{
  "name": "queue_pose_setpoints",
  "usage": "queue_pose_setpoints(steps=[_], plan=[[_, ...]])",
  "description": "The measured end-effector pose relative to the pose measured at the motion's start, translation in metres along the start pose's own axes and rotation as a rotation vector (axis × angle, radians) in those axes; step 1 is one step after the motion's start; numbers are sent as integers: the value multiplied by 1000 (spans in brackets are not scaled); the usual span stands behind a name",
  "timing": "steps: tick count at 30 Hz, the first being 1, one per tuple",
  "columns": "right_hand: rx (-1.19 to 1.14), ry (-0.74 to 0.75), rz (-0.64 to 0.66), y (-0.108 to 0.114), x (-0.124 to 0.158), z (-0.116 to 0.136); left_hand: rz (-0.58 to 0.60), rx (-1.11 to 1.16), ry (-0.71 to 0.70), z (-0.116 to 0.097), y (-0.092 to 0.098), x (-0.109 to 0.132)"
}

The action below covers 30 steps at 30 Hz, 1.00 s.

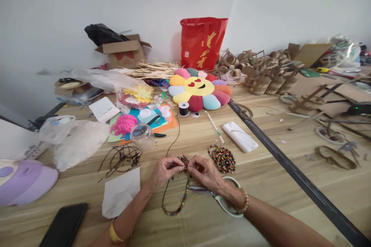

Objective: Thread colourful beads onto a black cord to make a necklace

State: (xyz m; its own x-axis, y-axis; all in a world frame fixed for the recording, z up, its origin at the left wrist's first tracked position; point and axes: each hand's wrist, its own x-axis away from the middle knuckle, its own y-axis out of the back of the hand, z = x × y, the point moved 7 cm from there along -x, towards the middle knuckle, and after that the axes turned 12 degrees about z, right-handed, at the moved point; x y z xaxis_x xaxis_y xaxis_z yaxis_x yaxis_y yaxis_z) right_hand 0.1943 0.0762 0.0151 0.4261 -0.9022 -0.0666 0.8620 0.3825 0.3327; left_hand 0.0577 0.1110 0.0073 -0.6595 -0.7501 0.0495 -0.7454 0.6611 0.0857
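My left hand (169,169) is closed in a pinch at the front middle, thumb against forefinger, beside a small pile of coloured beads (183,159). Close to its right, my right hand (203,169) pinches too, its fingertips near the left ones. What lies between the fingertips is too small to tell. Below the hands hangs a loop of strung beads (176,211), joined to a dark cord that runs up to a black spool (183,109). More bead strands (224,159) lie right of my hands. White-handled scissors (236,213) rest partly under my right wrist.
A clear jar (142,135), pink yarn (124,125) and black cords (121,160) lie to the left, with a phone (64,224) at the front. A white packet (240,137) is on the right. Behind are a flower cushion (199,89) and small baskets (266,80).
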Motion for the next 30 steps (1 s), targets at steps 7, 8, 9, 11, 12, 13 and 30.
queue_pose_setpoints(steps=[7,8,9,11,12,13,30], plan=[[11,13,26,-3,0,-1,8,-67,-26,-3,-2,1],[6,17,31,-3,0,0,7,-70,-24,-2,-2,2],[-1,20,32,-3,0,0,6,-71,-23,-1,-2,2],[-20,29,38,-4,0,1,4,-65,-20,0,-2,2],[-31,34,43,-4,0,1,4,-57,-18,1,-2,2],[-40,38,48,-5,0,2,7,-43,-16,2,-3,2],[86,6,70,-7,1,2,12,-65,-22,-2,-4,5]])
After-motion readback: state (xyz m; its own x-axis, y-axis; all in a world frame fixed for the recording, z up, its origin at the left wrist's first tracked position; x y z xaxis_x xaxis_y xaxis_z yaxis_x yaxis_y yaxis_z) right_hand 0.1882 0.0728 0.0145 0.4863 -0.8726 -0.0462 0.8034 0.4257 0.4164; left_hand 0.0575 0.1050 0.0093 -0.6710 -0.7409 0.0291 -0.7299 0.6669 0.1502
